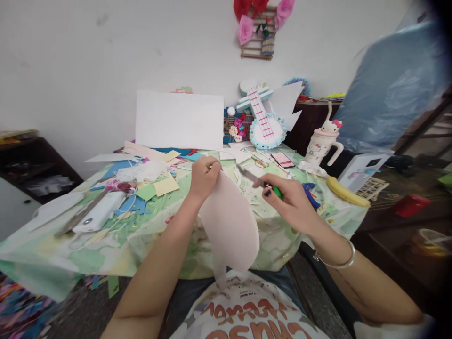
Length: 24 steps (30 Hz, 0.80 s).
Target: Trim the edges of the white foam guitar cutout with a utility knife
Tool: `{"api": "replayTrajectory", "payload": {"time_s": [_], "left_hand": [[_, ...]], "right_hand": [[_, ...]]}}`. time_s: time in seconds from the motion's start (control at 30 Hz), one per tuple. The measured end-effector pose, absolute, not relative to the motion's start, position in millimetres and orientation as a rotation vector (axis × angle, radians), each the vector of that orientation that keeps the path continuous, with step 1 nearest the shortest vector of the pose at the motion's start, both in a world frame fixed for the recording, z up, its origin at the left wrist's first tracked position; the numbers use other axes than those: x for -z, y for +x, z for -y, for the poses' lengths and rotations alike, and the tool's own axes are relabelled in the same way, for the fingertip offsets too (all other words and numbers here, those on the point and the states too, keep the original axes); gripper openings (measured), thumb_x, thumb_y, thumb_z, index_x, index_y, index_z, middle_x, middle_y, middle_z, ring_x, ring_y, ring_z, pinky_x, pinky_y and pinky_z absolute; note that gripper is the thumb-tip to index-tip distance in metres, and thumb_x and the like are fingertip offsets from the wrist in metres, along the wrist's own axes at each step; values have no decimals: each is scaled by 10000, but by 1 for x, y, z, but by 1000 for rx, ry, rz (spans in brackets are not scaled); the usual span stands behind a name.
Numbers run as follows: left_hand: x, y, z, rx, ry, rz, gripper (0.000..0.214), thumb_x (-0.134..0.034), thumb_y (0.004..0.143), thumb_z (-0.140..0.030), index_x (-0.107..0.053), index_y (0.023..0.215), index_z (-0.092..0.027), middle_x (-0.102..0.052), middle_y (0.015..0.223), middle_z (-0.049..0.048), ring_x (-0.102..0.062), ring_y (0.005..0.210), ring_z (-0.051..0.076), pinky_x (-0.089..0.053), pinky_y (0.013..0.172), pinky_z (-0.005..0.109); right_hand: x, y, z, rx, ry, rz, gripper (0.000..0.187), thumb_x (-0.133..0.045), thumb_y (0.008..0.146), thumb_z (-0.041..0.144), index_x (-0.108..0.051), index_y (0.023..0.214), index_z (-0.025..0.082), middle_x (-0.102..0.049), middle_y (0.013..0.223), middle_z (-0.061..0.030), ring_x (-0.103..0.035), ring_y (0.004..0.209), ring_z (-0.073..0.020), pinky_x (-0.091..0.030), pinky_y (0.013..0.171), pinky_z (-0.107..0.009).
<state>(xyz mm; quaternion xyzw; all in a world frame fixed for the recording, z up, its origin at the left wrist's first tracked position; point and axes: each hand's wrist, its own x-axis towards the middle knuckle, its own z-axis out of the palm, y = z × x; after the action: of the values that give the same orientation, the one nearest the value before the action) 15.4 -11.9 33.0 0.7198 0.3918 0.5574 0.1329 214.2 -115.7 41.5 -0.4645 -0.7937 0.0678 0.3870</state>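
At the bottom of the frame, nearest to the camera, is a white shirt (247, 308) with brownish letters. Just above it, in the middle of the frame, the white sheet (231, 223) hangs down in front of the table edge, with one long rounded side toward the right. The left hand (205, 176) is closed in a fist around the top end of this sheet. To the right of the centre, the right hand (287, 197) is grasping a cutting tool (256, 179) with a green handle; its dark blade points to the upper left, near the sheet. The blade is blurred, so I cannot tell whether it is scissors or a knife.

Behind the hands is a green patterned tablecloth (282, 235). On it, a yellow banana (348, 192) lies at the right, and a white device (100, 212) lies at the left, near green and yellow paper pieces (158, 186). Farther away, there are a phone (282, 159) and a pale tumbler (319, 146) with a straw. At the back stand a large white board (180, 120) and a guitar-shaped craft (267, 129). On the wall, at the top, paper flowers (246, 29) decorate a wooden frame (257, 55).
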Motion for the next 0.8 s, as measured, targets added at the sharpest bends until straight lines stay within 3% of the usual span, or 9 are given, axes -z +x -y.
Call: {"api": "replayTrajectory", "payload": {"time_s": [0.07, 0.17, 0.37, 0.8], "left_hand": [[-39, 17, 18, -1557, 2109, -1160, 238, -431, 772, -227, -590, 601, -183, -564, 599, 15, -498, 661, 151, -344, 631, 266], [-45, 20, 27, -1480, 2075, -1118, 259, -432, 835, -275, -659, 754, -182, -561, 602, -3, -474, 575, 127, -326, 576, 259], [-39, 30, 35, -1569, 1925, -1082, 449, -476, 828, -321, -499, 404, -175, -400, 382, -24, -402, 450, 100, -303, 529, 268], [-35, 40, 42, -1724, 1863, -1003, 394, -445, 760, -219, -406, 369, -186, -363, 369, -29, -356, 427, 92, -261, 483, 269]], "right_hand": [[-39, 215, 125, -175, -1101, 2159, 374, -353, 946, 439, -556, 771, 177, -478, 606, 24, -416, 553, -99, -247, 556, -241], [-35, 212, 137, -93, -1052, 2296, 366, -343, 951, 414, -510, 727, 178, -443, 606, 24, -391, 547, -97, -219, 549, -247], [-33, 208, 142, 92, -1053, 2332, 320, -341, 950, 362, -570, 843, 167, -499, 648, 3, -433, 583, -110, -212, 560, -253], [-46, 198, 148, 287, -1149, 2398, 361, -333, 928, 419, -492, 711, 178, -405, 572, 18, -317, 520, -113, -130, 526, -279]]}}
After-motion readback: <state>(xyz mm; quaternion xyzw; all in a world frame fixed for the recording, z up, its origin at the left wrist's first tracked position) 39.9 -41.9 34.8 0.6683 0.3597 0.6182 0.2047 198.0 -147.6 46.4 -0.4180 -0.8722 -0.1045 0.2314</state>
